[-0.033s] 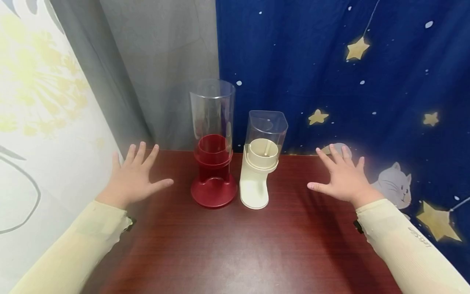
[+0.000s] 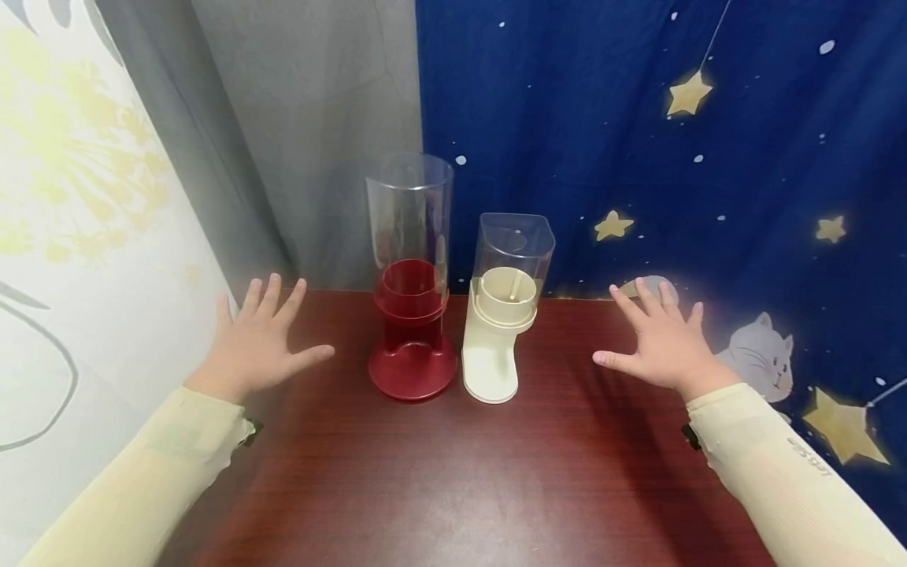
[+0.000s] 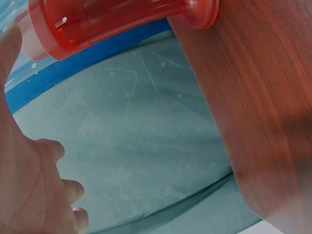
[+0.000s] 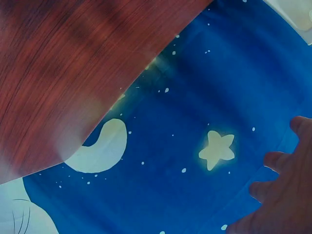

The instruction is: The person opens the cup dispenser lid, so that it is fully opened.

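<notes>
A dark red stand (image 2: 413, 370) with a tall clear tube (image 2: 411, 213) stands upright near the back of the table. Right beside it is a shorter cream stand (image 2: 490, 366) that carries a clear, squarish container (image 2: 517, 236). My left hand (image 2: 258, 346) hovers to the left of the red stand, fingers spread, touching nothing. On the other side, my right hand (image 2: 662, 346) is held the same way, apart from the cream stand. The left wrist view shows the red stand (image 3: 112, 24) beyond my left hand (image 3: 29, 180). Fingers of my right hand (image 4: 282, 190) show in the right wrist view.
The stands rest on a reddish-brown wooden table (image 2: 453, 488). Close behind its back edge hang a grey curtain (image 2: 319, 118) and a dark blue curtain (image 2: 567, 118) with stars. A white printed cloth (image 2: 106, 260) hangs along the left side.
</notes>
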The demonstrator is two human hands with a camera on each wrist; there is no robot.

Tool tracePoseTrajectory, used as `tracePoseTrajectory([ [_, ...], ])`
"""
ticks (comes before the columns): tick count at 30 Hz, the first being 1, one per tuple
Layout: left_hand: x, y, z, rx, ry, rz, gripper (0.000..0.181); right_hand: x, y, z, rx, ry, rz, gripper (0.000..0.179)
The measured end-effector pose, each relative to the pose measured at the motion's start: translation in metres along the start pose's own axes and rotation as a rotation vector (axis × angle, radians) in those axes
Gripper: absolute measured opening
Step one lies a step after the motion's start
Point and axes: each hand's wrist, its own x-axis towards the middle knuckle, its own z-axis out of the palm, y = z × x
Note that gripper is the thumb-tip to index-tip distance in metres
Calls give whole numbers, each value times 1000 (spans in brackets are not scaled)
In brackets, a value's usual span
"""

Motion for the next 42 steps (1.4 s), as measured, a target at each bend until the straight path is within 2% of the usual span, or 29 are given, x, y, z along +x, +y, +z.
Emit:
tracePoseTrajectory([
  [3, 1, 1, 1, -25, -1, 5, 119, 2, 1, -2, 52, 37, -2, 117],
  [6, 4, 2, 2, -81, 12, 15, 120, 5, -3, -10, 202, 106, -3, 112],
  [11, 10, 9, 6, -236, 48, 33, 122, 10, -26, -39, 473, 227, -10, 104],
  [15, 16, 20, 8, -364, 40, 29, 125, 18, -45, -60, 560, 300, -37, 98],
  [19, 23, 34, 8, -454, 29, -1, 126, 27, -61, -75, 604, 337, -76, 93],
  [23, 32, 45, 11, -512, 36, -21, 126, 36, -78, -88, 625, 328, -106, 92],
  [31, 49, 61, 21, -604, 58, -13, 127, 47, -116, -109, 659, 311, -161, 94],
  [37, 58, 71, 28, -642, 64, -7, 129, 56, -138, -116, 683, 292, -204, 94],
  [42, 65, 76, 35, -684, 81, 11, 127, 64, -154, -122, 682, 276, -209, 95],
])
